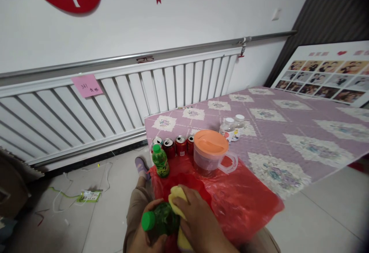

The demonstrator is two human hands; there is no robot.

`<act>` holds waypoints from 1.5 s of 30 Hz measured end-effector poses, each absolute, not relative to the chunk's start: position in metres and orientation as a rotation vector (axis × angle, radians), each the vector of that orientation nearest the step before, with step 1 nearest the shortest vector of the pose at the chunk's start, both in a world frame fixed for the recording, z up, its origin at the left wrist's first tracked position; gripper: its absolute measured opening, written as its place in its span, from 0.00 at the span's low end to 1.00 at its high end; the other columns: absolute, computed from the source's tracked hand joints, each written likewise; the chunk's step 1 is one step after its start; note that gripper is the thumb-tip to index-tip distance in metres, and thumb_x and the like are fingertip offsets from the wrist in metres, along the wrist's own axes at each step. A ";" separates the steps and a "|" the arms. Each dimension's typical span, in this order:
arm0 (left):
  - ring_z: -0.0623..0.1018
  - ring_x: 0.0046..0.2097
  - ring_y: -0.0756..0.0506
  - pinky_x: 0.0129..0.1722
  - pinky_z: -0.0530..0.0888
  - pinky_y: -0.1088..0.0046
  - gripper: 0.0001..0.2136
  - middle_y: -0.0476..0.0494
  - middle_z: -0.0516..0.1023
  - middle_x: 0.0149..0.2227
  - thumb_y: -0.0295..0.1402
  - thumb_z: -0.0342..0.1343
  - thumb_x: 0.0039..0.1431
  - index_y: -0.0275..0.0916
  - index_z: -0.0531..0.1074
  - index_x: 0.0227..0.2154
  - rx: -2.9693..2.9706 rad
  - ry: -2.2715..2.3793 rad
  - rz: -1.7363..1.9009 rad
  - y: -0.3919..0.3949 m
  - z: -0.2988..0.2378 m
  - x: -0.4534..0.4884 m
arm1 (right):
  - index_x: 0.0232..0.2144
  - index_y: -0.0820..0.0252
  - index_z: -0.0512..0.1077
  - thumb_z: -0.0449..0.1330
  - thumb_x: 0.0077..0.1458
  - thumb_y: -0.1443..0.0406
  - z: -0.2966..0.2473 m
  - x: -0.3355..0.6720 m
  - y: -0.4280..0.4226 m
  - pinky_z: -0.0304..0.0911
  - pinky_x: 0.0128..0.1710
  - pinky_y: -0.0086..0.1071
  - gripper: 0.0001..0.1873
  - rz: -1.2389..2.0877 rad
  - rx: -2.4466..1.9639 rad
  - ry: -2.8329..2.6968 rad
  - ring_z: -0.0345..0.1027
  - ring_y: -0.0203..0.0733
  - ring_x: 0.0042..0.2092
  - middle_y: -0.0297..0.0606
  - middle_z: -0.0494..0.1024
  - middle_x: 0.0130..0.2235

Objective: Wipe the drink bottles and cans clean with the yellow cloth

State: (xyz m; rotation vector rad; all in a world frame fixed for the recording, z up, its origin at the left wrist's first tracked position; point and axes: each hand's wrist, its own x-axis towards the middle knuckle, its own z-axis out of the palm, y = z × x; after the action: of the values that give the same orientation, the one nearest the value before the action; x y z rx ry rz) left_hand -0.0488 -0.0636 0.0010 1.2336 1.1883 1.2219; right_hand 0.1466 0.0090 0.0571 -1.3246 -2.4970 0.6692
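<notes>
Floral tablecloth, green-capped bottle between left fingers

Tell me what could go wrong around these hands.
The tilted bottle in the left hand could slip as the right hand holds a yellow cloth to it. The wrinkled red sheet under the lidded pitcher might drag it if tugged. The standing green bottle, close to the cans, could topple into them.
</notes>
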 end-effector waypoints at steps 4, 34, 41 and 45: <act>0.77 0.60 0.31 0.60 0.74 0.53 0.30 0.34 0.77 0.59 0.41 0.68 0.52 0.45 0.68 0.58 1.127 1.243 1.218 -0.065 0.008 -0.041 | 0.55 0.47 0.75 0.59 0.52 0.72 0.065 0.131 -0.004 0.60 0.63 0.52 0.29 0.526 -0.900 -2.511 0.62 0.57 0.65 0.45 0.68 0.67; 0.79 0.57 0.31 0.58 0.75 0.52 0.32 0.33 0.79 0.54 0.43 0.71 0.46 0.40 0.68 0.53 1.087 1.418 1.444 -0.048 0.000 -0.029 | 0.59 0.51 0.73 0.58 0.52 0.74 0.047 0.154 0.006 0.62 0.62 0.49 0.32 0.592 -1.307 -2.462 0.62 0.56 0.65 0.48 0.67 0.67; 0.82 0.51 0.32 0.54 0.77 0.55 0.30 0.37 0.82 0.50 0.40 0.69 0.48 0.44 0.70 0.55 1.170 1.398 1.389 -0.043 -0.001 -0.023 | 0.52 0.44 0.77 0.60 0.56 0.71 0.060 0.130 -0.002 0.65 0.59 0.50 0.24 0.371 -0.934 -2.458 0.66 0.56 0.62 0.39 0.71 0.65; 0.79 0.56 0.31 0.55 0.77 0.54 0.32 0.34 0.78 0.56 0.44 0.68 0.50 0.45 0.66 0.57 1.228 1.267 1.483 -0.047 -0.020 -0.030 | 0.52 0.45 0.77 0.58 0.52 0.74 0.065 0.133 0.016 0.62 0.61 0.48 0.28 0.584 -1.273 -2.488 0.64 0.54 0.63 0.38 0.70 0.66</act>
State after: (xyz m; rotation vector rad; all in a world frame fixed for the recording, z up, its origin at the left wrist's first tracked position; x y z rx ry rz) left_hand -0.0303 -0.0468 -0.0203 1.2282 1.2667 1.4832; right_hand 0.1328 0.0157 0.0649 -1.2730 -2.4877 0.5843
